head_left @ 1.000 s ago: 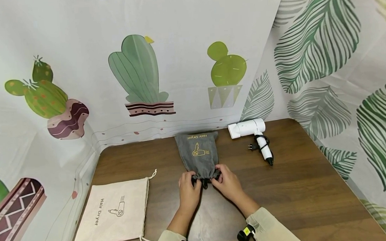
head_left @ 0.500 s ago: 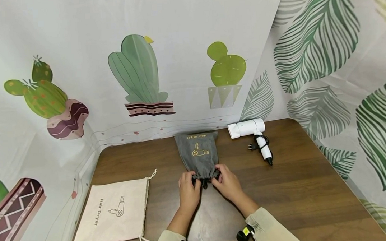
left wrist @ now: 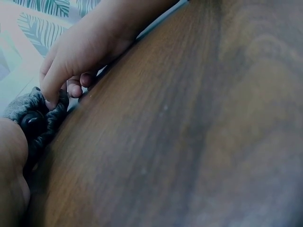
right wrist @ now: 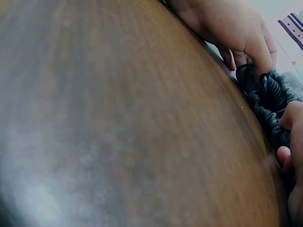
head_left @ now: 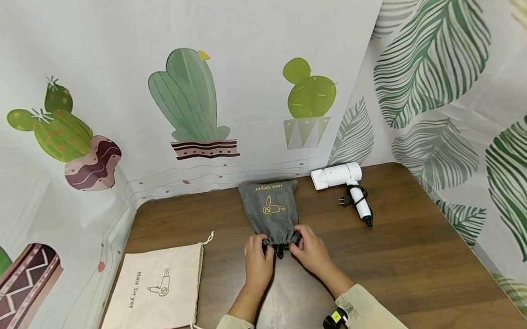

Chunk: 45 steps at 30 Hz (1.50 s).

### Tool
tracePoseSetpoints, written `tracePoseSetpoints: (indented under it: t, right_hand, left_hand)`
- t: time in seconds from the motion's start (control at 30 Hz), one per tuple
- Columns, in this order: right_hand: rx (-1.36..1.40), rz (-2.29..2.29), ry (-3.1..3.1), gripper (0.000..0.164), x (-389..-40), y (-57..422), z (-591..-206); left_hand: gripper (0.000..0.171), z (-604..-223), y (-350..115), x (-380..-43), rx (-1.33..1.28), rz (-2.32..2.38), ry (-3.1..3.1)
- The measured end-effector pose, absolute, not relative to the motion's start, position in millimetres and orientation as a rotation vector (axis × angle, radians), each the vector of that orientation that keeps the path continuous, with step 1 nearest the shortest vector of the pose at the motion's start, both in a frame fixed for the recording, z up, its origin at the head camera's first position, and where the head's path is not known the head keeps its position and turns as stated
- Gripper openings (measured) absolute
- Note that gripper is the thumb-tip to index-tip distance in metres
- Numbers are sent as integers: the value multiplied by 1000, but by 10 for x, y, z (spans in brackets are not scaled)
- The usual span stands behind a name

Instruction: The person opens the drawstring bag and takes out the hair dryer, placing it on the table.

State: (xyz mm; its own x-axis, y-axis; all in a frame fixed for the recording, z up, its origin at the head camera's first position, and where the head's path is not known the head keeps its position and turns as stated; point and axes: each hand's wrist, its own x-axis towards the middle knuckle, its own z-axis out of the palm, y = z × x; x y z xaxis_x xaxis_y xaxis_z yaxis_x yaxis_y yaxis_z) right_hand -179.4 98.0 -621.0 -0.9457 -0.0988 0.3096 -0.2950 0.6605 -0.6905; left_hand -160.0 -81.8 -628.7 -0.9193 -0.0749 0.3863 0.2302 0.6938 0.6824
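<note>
A dark grey drawstring bag (head_left: 272, 215) printed with a yellow hair dryer lies flat in the head view, its gathered mouth toward me. My left hand (head_left: 257, 263) pinches the left side of that mouth. On the other side my right hand (head_left: 313, 251) pinches it with thumb and fingers. Between them a black ribbed cord end (head_left: 279, 253) pokes out of the opening. The right wrist view shows this ribbed black piece (right wrist: 272, 90) inside the bunched cloth (right wrist: 265, 116). What else the bag holds is hidden.
A white hair dryer (head_left: 338, 175) with its black cord wrapped round the handle lies at the back right of the wooden table (head_left: 408, 241). At the left lies a flat cream drawstring bag (head_left: 180, 271) with a printed dryer. A patterned curtain (head_left: 251, 86) hangs behind.
</note>
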Motion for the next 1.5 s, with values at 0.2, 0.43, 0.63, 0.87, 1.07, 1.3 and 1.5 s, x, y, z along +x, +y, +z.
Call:
tracePoseSetpoints:
  t: [0.2, 0.43, 0.63, 0.87, 1.07, 1.3, 1.5]
  right_hand:
    - [320, 1170, -2627, 45, -1783, 987, -6237]
    - [332, 1149, -2610, 44, -1787, 990, -6257]
    - [318, 1156, -2615, 45, -1786, 990, -6265]
    - [316, 1172, -2609, 46, -1781, 995, -6259]
    - [291, 1175, -2617, 44, -1784, 993, -6241]
    - [302, 1169, -2592, 45, -1788, 987, -6244]
    - [298, 1182, -2571, 45, -1795, 986, -6246]
  left_hand:
    - [20, -6277, -818, -1584, -110, -1123, -2535]
    - [20, -6281, -826, -1584, -104, -1132, -2534]
    - [20, -6280, -829, -1582, -97, -1149, -2525]
    - [21, -6269, -827, -1580, -87, -1162, -2514]
    - [20, -6272, -835, -1581, -68, -1175, -2508]
    - [18, -6267, -839, -1578, -43, -1193, -2502]
    - [18, -6244, -840, -1585, -28, -1206, -2488]
